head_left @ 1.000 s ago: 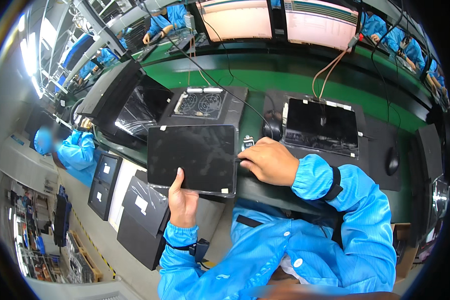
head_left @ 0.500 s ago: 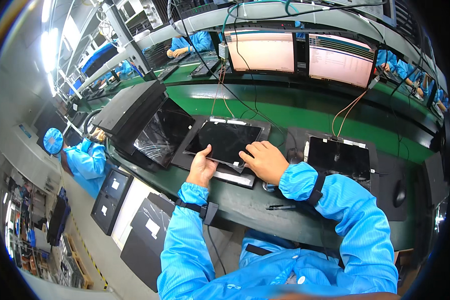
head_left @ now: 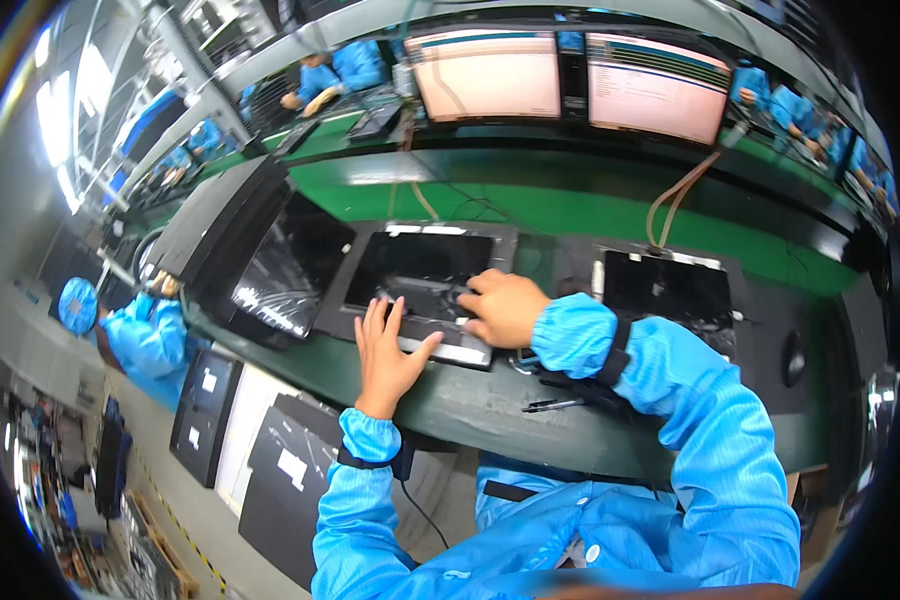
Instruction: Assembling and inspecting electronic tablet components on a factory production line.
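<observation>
A dark display panel point(head_left: 420, 268) lies on a black fixture mat on the green bench in front of me. My left hand point(head_left: 386, 355) is open, its fingers spread over the panel's near left edge. My right hand point(head_left: 508, 308) is closed at the panel's near right edge, with fingers and thumb bent around the border. Its fingertips are partly hidden and slightly blurred. A pale metal strip point(head_left: 448, 349) runs along the fixture's near side, below both hands.
Left of the fixture, a glossy screen point(head_left: 295, 265) leans by a black box point(head_left: 210, 215). To the right are a second dark panel point(head_left: 665, 288) and a mouse point(head_left: 793, 358). A pen point(head_left: 552, 405) lies near the bench's front edge. Two monitors point(head_left: 485, 75) stand behind; co-workers sit beyond.
The panel, lifted and tilted between both hands before, now lies flatter on the fixture. My left hand has released its edge and spread its fingers. The view has shifted slightly.
</observation>
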`<action>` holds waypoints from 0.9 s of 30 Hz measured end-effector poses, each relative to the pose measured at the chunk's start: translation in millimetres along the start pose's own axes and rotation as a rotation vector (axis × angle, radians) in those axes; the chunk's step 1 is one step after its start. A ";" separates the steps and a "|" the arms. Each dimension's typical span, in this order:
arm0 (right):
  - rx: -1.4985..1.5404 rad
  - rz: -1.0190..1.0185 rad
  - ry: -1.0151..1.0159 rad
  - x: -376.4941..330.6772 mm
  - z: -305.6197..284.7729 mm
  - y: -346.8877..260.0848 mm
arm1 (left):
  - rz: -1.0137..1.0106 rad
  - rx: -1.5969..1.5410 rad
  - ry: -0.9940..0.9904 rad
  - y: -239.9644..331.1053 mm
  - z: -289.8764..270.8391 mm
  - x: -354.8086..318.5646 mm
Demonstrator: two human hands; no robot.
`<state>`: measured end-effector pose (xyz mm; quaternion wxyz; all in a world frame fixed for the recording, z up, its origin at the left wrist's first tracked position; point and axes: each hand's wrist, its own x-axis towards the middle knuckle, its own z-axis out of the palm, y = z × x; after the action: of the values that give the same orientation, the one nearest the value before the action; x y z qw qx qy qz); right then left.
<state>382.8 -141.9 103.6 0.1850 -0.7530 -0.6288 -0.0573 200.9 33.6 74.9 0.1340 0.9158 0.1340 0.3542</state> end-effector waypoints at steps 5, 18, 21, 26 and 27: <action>-0.028 -0.159 0.036 -8.7 -5.0 -28.7 | 0.005 0.160 0.027 -25.6 24.5 -5.9; -0.285 0.420 0.132 -304.6 -179.4 67.7 | 0.228 -0.103 0.106 94.3 8.6 -3.0; -0.383 0.542 0.102 -355.5 -160.5 118.9 | 0.440 -0.270 -0.187 210.4 19.5 8.1; -0.223 0.424 0.072 -328.6 -157.4 129.1 | 0.512 -0.233 -0.398 274.5 90.8 8.4; -0.215 0.435 0.058 -330.0 -160.6 135.7 | 0.516 -0.221 -0.411 284.5 103.9 10.1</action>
<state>470.9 -522.8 118.8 0.1298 -0.8842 -0.4365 -0.1043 322.1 -242.7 103.9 0.1628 0.9516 -0.1708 0.1968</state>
